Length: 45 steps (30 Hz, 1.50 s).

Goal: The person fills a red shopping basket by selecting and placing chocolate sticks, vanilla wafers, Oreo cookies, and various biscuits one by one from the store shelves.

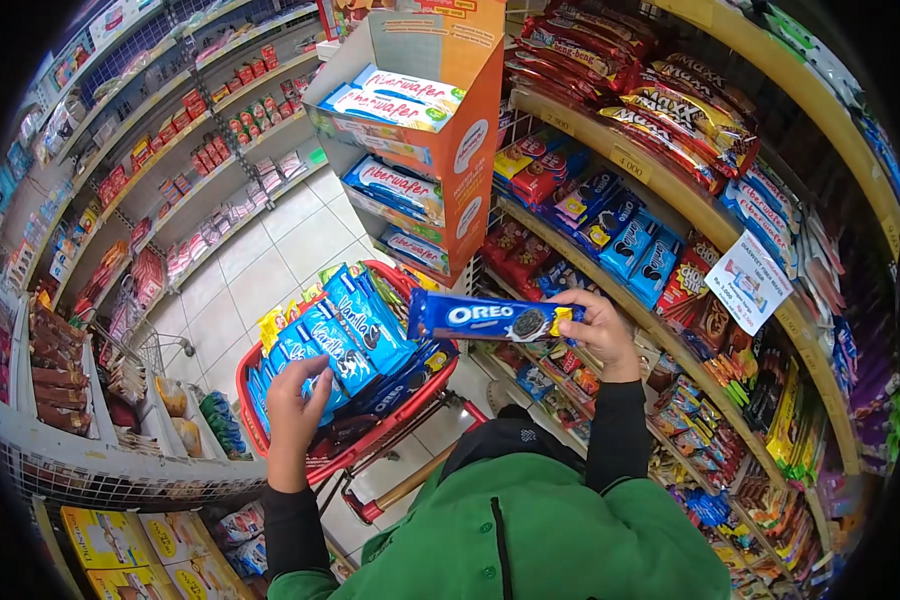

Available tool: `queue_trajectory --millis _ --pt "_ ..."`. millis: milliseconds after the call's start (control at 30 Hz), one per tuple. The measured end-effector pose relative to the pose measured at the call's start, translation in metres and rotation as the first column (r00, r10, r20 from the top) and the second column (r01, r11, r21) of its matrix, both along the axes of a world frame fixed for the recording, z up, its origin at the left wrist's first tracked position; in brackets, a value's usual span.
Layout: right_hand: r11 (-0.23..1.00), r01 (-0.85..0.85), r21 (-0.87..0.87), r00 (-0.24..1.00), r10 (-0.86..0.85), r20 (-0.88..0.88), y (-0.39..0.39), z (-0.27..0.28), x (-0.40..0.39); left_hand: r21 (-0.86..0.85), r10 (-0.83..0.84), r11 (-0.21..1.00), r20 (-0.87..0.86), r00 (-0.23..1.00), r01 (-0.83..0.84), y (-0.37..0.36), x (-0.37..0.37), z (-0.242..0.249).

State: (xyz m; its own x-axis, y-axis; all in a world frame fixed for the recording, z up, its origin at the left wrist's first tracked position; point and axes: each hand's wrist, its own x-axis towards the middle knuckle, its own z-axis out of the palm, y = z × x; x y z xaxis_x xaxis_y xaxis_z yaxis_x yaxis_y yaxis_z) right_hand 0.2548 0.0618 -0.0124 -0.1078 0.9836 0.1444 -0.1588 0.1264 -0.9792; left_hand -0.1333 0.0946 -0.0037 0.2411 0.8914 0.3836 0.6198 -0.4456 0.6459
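A long blue Oreo biscuit pack (485, 316) is gripped at its right end by my right hand (600, 335), level above the right side of the basket. My left hand (298, 400) is at the basket's left side, thumb and fingers apart, right over the light-blue vanilla wafer packs (355, 335). Those packs lie piled in a red shopping basket (248, 415). Some yellow packs (280, 318) show along the pile's far left edge. Darker blue Oreo packs (395, 398) lie lower in the basket, partly covered.
Ahead stands an orange and white cardboard display (470, 150) with Fiberwafer packs. Snack shelves (630, 170) curve along my right, with a paper price sign (748, 280) hanging from one. More stocked shelves (170, 130) line the left beyond the tiled floor (280, 235). Yellow boxes (110, 540) sit at lower left.
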Motion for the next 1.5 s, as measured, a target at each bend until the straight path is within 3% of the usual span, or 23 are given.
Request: queue_trajectory --millis 33,167,300,400,533,700,933,1000,1033,1067,1167,1267,1500 --pt "1.0 -0.022 -0.013 1.0 0.022 -0.012 0.002 -0.002 -0.004 0.003 -0.004 1.0 -0.016 1.0 0.004 -0.001 0.002 0.0" --pt "0.994 -0.108 -0.034 0.994 0.108 -0.002 0.005 0.003 -0.019 -0.269 -0.058 0.95 0.35 0.935 0.16 -0.008 0.015 0.001" --pt "0.983 -0.166 -0.074 0.986 0.167 0.005 0.006 0.013 -0.034 -0.339 -0.14 0.908 0.306 0.942 0.246 -0.01 0.015 -0.002" --pt "0.976 -0.214 -0.031 0.973 0.215 0.083 0.011 0.005 -0.037 -0.349 -0.162 0.886 0.382 0.91 0.305 -0.012 0.018 -0.003" --pt "0.969 -0.24 -0.055 0.967 0.244 0.071 0.012 0.001 -0.04 -0.332 -0.16 0.898 0.362 0.918 0.287 -0.013 0.018 -0.015" --pt "0.964 -0.262 -0.038 0.962 0.264 0.068 0.011 0.001 -0.04 -0.373 -0.179 0.893 0.222 0.958 0.253 -0.017 0.022 0.005" --pt "0.975 -0.22 0.004 0.966 0.217 0.141 0.009 0.006 -0.041 -0.204 -0.324 0.918 0.113 0.939 0.341 -0.014 0.021 0.01" --pt "0.985 -0.162 -0.067 0.971 0.171 0.166 0.007 0.011 -0.04 -0.2 -0.346 0.909 0.127 0.93 0.365 -0.013 0.019 0.01" --pt "0.985 -0.137 -0.105 0.972 0.154 0.178 0.006 0.012 -0.04 -0.194 -0.323 0.919 0.133 0.937 0.344 -0.012 0.018 0.009" --pt "0.994 -0.082 -0.067 0.99 0.089 0.106 0.006 0.012 -0.041 -0.205 -0.251 0.939 0.142 0.957 0.277 -0.013 0.018 0.011" --pt "0.999 0.005 0.043 0.994 -0.01 0.107 0.011 -0.004 -0.028 -0.162 -0.108 0.976 0.221 0.969 0.146 -0.007 0.007 0.008" --pt "0.998 -0.014 0.064 0.997 0.009 0.081 0.012 -0.01 -0.02 -0.164 0.006 0.985 0.298 0.954 0.045 -0.003 -0.001 0.008" --pt "0.994 -0.095 -0.058 0.918 0.11 0.381 0.015 -0.005 -0.044 -0.115 0.028 0.993 0.203 0.979 -0.005 -0.003 -0.002 0.01"
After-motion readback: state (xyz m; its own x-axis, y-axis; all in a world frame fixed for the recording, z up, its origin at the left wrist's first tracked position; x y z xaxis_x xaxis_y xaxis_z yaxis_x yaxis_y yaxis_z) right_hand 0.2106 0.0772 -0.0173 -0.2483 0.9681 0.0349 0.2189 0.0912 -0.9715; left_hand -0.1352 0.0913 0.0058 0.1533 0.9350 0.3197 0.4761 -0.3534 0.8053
